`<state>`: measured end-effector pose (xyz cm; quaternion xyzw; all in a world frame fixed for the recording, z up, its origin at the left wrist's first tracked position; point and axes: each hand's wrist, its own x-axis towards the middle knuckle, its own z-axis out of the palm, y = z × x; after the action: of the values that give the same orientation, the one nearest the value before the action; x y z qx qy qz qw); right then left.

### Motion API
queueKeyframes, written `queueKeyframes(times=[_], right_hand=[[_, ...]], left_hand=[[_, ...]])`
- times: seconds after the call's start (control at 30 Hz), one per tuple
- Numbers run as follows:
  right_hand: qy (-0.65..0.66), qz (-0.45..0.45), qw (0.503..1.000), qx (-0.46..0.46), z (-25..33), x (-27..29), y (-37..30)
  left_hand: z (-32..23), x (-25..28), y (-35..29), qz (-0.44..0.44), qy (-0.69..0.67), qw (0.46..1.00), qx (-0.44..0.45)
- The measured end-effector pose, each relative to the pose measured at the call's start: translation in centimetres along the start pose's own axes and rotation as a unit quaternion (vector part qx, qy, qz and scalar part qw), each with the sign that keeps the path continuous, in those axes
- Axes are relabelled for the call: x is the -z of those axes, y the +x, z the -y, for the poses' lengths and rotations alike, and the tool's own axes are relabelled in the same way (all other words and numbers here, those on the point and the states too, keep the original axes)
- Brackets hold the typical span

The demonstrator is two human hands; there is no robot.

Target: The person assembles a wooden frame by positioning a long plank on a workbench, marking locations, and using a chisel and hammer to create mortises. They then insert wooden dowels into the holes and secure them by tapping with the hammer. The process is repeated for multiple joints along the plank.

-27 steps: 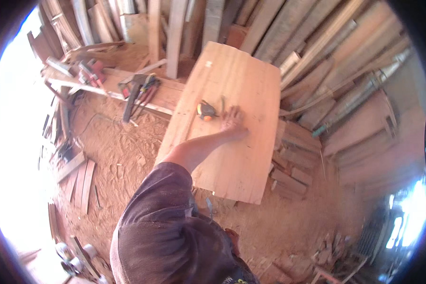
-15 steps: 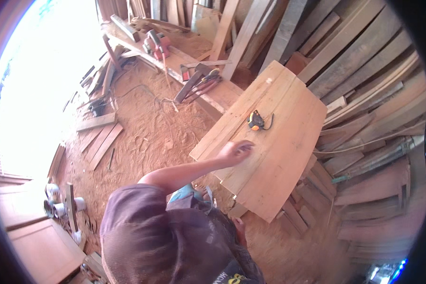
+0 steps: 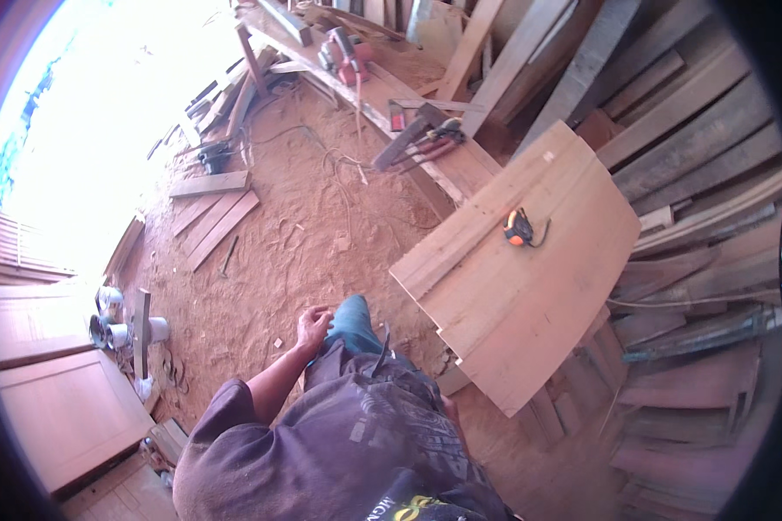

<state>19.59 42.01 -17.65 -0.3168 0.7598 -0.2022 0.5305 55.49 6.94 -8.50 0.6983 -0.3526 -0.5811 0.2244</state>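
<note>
My left hand (image 3: 314,327) hangs beside my blue-clad leg, its fingers loosely bent and apart, with nothing visible in them. Of my right hand (image 3: 451,412), only a sliver of skin shows at the right side of my dark shirt; its fingers are hidden. To the right lies a broad wooden panel (image 3: 530,295) made of joined boards, with one curved end and a stepped near edge. A black and orange tape measure (image 3: 519,229) rests on the panel, out of reach of both hands.
A long plank bench (image 3: 400,104) carries a red power tool (image 3: 347,56) and clamps (image 3: 434,139). Timber (image 3: 695,130) leans along the right. Boards (image 3: 222,226) and a hammer (image 3: 228,256) lie on the sawdust-covered floor. Panelled doors (image 3: 74,417) and white pots (image 3: 117,334) stand left.
My left hand has left the space over the panel and dropped back to my leg. The view has shifted, so the panel and bench appear farther right. The tape measure stays on the panel.
</note>
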Motion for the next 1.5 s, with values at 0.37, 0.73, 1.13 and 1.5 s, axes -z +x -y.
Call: queueKeyframes(times=[0.37, 0.73, 1.13, 1.5], right_hand=[[0.029, 0.069, 0.997, 0.034, 26.8, -1.1, 6.5], [-0.055, -0.056, 0.988, 0.136, 60.6, -1.9, 18.8], [-0.31, -0.465, 0.828, 0.047, 68.0, 6.4, 41.8], [-0.199, -0.388, 0.89, -0.135, 70.5, 8.5, 41.1]], left_hand=[[3.4, 13.2, 13.0, 0.019, -0.197, 0.952, 0.233], [-7.0, 29.9, 23.7, -0.064, -0.27, 0.947, 0.161], [-19.3, 30.9, 37.2, -0.051, -0.23, 0.965, 0.116], [-40.2, 29.0, 54.4, -0.05, -0.105, 0.992, 0.048]])
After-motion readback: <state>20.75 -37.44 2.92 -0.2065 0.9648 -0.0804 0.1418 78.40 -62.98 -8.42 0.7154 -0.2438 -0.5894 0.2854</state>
